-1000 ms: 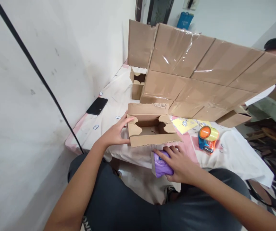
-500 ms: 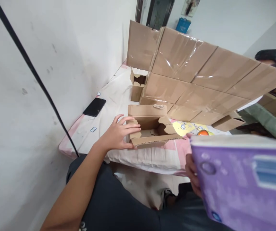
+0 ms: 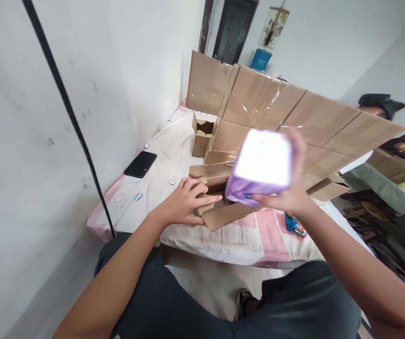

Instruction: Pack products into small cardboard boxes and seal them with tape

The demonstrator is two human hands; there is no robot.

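Observation:
A small open cardboard box [image 3: 229, 215] lies on the bed in front of me, its flaps spread. My left hand [image 3: 191, 202] grips its left end, with the fingers over the flap and the thumb low on the near side. My right hand [image 3: 294, 181] holds a purple-and-white tissue pack [image 3: 261, 162], tilted, over the right part of the box. The pack is blurred and covers that side of the opening. Its lower left corner appears to be at the opening; I cannot tell how far inside.
A wall of taped cardboard boxes [image 3: 259, 96] stands behind. Another small open box [image 3: 201, 141] sits by its left end. A black phone-like slab [image 3: 141, 164] and small labels lie on the bed [image 3: 174, 240]. A blue-orange item [image 3: 294, 225] lies right. A person [image 3: 379, 106] is beyond.
My right hand has brought the tissue pack from the lower right up and left to over the box, turning its white end into view. The box has skewed slightly under my left hand.

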